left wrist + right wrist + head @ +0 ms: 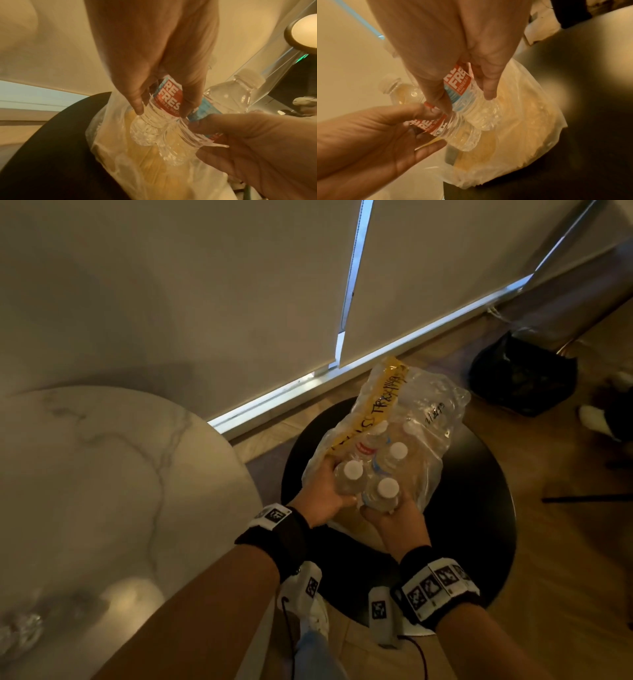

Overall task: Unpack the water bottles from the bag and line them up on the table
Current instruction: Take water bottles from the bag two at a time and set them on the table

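A clear plastic bag (pixel 428 419) with a yellow band lies on a round black stool (pixel 479 508) and holds several white-capped water bottles. My left hand (pixel 322 498) grips one bottle (pixel 352 471) round its red-labelled body (pixel 165 100). My right hand (pixel 394 518) grips the bottle beside it (pixel 388 487), with thumb and fingers curled round the label (pixel 461 86). Both bottles stand upright at the bag's near mouth, side by side and touching. Two more bottles (pixel 398 451) remain deeper in the bag. The white marble table (pixel 102 474) is to the left.
A window blind and sill run behind the stool. A black bag (pixel 520 374) sits on the wooden floor at the right, near a thin dark rod (pixel 582 498). My legs are just under the stool's near edge.
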A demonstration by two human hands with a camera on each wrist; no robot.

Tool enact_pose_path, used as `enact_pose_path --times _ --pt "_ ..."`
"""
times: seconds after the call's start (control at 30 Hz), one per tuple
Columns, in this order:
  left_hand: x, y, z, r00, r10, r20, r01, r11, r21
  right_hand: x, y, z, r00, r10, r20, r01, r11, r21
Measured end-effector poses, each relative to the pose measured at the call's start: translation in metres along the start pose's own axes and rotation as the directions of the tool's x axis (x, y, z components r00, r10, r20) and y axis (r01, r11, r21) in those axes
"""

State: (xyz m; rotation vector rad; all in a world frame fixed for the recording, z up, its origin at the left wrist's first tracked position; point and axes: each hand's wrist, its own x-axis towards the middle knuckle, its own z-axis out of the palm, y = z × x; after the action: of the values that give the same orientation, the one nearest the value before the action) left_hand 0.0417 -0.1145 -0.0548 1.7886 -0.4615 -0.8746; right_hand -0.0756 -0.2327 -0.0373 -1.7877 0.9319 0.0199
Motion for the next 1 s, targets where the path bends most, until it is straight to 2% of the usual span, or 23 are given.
enact_pose_path --times 0.1,0.17,0.37,0.53,0.67,0.8,0.9,1.0 --pt "-0.048 0.004 -0.013 0.999 0.039 -0.020 -0.039 0.999 -0.020 -0.038 -0.020 -0.001 0.996 -0.078 0.051 0.081 0.995 -0.054" --pt "-0.085 0.002 -0.026 0.997 0.034 -0.076 -0.037 0.999 -0.029 -0.062 -0.028 0.011 0.986 -0.127 0.104 0.138 0.985 -0.108" --pt "-0.223 -0.029 -0.078 0.951 -0.026 -0.309 -0.039 0.979 -0.201 -0.161 -0.042 0.097 0.954 -0.154 0.258 0.182 0.979 -0.092" --pt "-0.356 -0.087 -0.133 0.857 -0.119 -0.501 -0.005 0.971 -0.238 -0.254 -0.047 0.197 0.879 -0.194 0.436 0.257 0.962 -0.090" --pt "-0.437 -0.120 -0.177 0.782 -0.170 -0.600 0.009 0.965 -0.261 -0.312 -0.052 0.275 0.827 -0.218 0.518 0.294 0.953 -0.068" --pt "-0.478 -0.156 -0.220 0.720 -0.230 -0.655 0.052 0.959 -0.279 -0.339 -0.063 0.340 0.808 -0.219 0.548 0.299 0.952 -0.060" --pt "-0.485 -0.173 -0.247 0.696 -0.253 -0.671 0.083 0.958 -0.275 -0.340 -0.071 0.374 0.818 -0.228 0.528 0.315 0.946 -0.079" --pt "-0.483 -0.185 -0.261 0.699 -0.236 -0.676 0.091 0.966 -0.243 -0.334 -0.079 0.385 0.808 -0.249 0.534 0.361 0.925 -0.117"
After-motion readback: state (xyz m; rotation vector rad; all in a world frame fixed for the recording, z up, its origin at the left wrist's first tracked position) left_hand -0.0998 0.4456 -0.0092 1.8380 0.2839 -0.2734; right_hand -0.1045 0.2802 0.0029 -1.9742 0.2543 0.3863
